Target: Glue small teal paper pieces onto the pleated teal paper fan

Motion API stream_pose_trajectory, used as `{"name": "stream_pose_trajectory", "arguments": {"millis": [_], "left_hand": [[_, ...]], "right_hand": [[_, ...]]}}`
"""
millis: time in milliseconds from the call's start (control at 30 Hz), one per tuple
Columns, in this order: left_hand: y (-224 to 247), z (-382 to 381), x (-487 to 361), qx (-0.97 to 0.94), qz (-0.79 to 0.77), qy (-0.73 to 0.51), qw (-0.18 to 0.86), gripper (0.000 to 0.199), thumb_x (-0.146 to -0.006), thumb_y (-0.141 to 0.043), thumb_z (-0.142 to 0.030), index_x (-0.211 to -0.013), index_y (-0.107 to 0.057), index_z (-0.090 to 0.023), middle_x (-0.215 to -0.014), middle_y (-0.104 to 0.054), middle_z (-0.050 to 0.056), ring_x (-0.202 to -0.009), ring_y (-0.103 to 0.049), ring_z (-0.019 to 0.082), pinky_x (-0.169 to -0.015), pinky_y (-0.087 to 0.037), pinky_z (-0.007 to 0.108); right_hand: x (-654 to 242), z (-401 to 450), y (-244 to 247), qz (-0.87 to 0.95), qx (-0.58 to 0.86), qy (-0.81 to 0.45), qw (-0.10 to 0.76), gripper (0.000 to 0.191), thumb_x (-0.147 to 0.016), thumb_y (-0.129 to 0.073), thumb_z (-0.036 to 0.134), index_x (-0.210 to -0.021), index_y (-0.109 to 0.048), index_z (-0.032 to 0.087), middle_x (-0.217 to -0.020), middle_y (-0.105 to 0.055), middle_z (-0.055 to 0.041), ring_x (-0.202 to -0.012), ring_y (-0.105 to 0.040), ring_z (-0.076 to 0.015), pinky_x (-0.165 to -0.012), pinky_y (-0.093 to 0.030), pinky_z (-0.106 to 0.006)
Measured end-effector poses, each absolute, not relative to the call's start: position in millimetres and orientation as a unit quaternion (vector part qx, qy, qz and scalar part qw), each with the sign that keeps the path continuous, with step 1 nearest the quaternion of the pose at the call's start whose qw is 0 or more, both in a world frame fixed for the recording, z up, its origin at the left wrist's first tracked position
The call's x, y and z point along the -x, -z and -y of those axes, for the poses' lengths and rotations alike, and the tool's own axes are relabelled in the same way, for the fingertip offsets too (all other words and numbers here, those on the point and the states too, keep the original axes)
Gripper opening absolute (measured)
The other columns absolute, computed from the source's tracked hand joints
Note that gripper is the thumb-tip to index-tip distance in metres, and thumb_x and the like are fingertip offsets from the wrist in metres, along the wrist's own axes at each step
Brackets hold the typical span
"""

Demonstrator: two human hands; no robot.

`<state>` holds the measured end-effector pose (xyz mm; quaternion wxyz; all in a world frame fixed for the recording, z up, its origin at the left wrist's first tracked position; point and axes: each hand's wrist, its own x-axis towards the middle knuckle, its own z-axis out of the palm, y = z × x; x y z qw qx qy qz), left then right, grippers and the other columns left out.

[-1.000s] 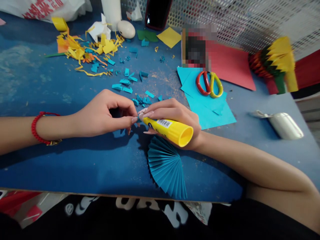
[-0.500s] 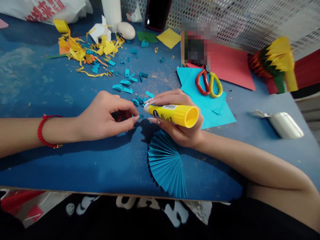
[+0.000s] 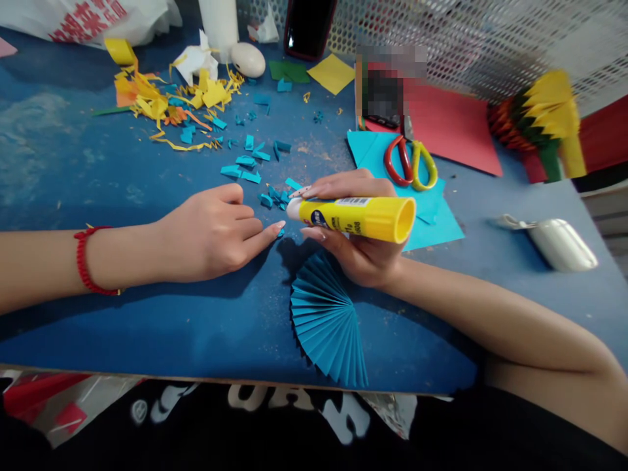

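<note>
- One glue stick [image 3: 366, 218], grasped by the right hand [image 3: 373, 260], has shifted rightward
- Left hand [image 3: 209, 232] curled, fingertip at one scrap [image 3: 281, 233]; grip unclear
- One fan [image 3: 326, 320]
- One bag [image 3: 142, 18], contents hidden

Right hand [image 3: 371, 260] partly hidden; phone [image 3: 310, 27] cropped

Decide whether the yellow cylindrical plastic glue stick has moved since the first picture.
Yes: the glue stick has shifted right and up in view, judged against the pleated blue paper fan.

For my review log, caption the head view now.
Right hand holding a yellow glue stick, left hand with a fingertip at a small blue scrap, pleated blue paper fan on the table.
</note>
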<state>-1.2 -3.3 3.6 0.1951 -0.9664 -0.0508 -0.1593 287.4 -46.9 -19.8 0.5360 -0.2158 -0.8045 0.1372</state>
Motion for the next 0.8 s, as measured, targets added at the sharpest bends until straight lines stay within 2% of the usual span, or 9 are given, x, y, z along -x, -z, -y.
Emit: {"name": "stream_pose_trajectory", "arguments": {"millis": [133,267,367,433,500,700,800], "left_hand": [[-5.2,5.8,0.3,0.967,0.045,0.174,0.178,0.038,-0.128,-0.052,-0.017,-0.114,-0.087,-0.023,-0.066,-0.064,-0.002,-0.060,-0.063,0.019,-0.066,-0.050,0.039],[-6.6,8.7,0.5,0.956,0.044,0.225,0.183,0.029,-0.127,-0.061,-0.023,-0.116,-0.088,-0.023,-0.068,-0.068,-0.001,-0.060,-0.065,0.020,-0.062,-0.052,0.040],[-8.1,11.4,1.0,0.954,0.042,0.234,0.184,0.022,-0.124,-0.069,-0.026,-0.113,-0.088,-0.030,-0.069,-0.068,-0.002,-0.059,-0.063,0.020,-0.060,-0.051,0.042],[-8.8,12.5,0.6,0.949,0.026,0.259,0.176,0.025,-0.123,-0.072,-0.024,-0.104,-0.088,-0.029,-0.068,-0.066,-0.002,-0.057,-0.061,0.019,-0.058,-0.050,0.042],[-9.1,12.7,0.0,0.945,0.018,0.280,0.167,0.029,-0.123,-0.071,-0.022,-0.099,-0.086,-0.026,-0.067,-0.064,-0.002,-0.057,-0.059,0.018,-0.057,-0.049,0.041],[-7.7,10.7,-0.5,0.943,0.010,0.288,0.166,0.036,-0.130,-0.061,-0.024,-0.101,-0.083,-0.020,-0.068,-0.063,-0.004,-0.060,-0.059,0.014,-0.059,-0.049,0.035],[-8.1,10.3,-0.4,0.944,0.002,0.289,0.161,0.039,-0.129,-0.060,-0.023,-0.098,-0.083,-0.022,-0.066,-0.061,-0.004,-0.057,-0.058,0.014,-0.057,-0.048,0.035]], "right_hand": [[-286.7,47.2,20.0,0.803,0.229,-0.128,0.534,0.026,-0.122,-0.078,0.037,-0.148,-0.073,0.035,-0.131,-0.092,-0.0090,-0.121,-0.092,-0.0259,-0.108,-0.080,-0.044],[-286.6,45.2,22.1,0.810,0.225,-0.117,0.529,0.029,-0.121,-0.079,0.038,-0.149,-0.073,0.032,-0.131,-0.091,-0.0091,-0.118,-0.093,-0.0290,-0.102,-0.082,-0.049],[-287.1,44.0,21.4,0.814,0.219,-0.125,0.523,0.026,-0.120,-0.082,0.035,-0.145,-0.075,0.031,-0.131,-0.092,-0.0101,-0.121,-0.093,-0.0264,-0.108,-0.081,-0.042],[-287.1,44.2,20.1,0.813,0.224,-0.124,0.522,0.024,-0.120,-0.084,0.034,-0.143,-0.076,0.030,-0.131,-0.092,-0.0103,-0.122,-0.092,-0.0243,-0.111,-0.079,-0.038],[-287.0,44.9,19.0,0.814,0.231,-0.127,0.518,0.020,-0.121,-0.084,0.034,-0.139,-0.077,0.029,-0.130,-0.093,-0.0101,-0.122,-0.092,-0.0240,-0.112,-0.078,-0.038],[-288.6,45.7,18.5,0.845,0.247,-0.164,0.445,0.020,-0.127,-0.076,0.040,-0.138,-0.074,0.024,-0.137,-0.091,-0.0115,-0.119,-0.091,-0.0251,-0.104,-0.077,-0.041],[-289.0,44.7,18.7,0.864,0.255,-0.179,0.396,0.016,-0.129,-0.071,0.039,-0.132,-0.071,0.023,-0.130,-0.089,-0.0112,-0.116,-0.088,-0.0255,-0.100,-0.074,-0.040]]}}
